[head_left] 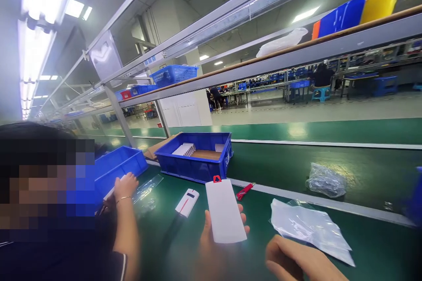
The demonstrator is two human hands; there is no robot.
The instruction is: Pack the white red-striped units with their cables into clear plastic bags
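Gripping a white rectangular case (226,213) with a red tip over the green counter (259,217), the left grip (212,250) is closed round its sides, palm hidden; the right grip (296,257), half-curled nearby, is cut off below, its hold impossible to tell. Around lie a white windowed device (187,203), red utility knife (245,191) and clear plastic bags (310,226). Beyond, a blue bin's (191,167) wall partly hides white parts (184,149).
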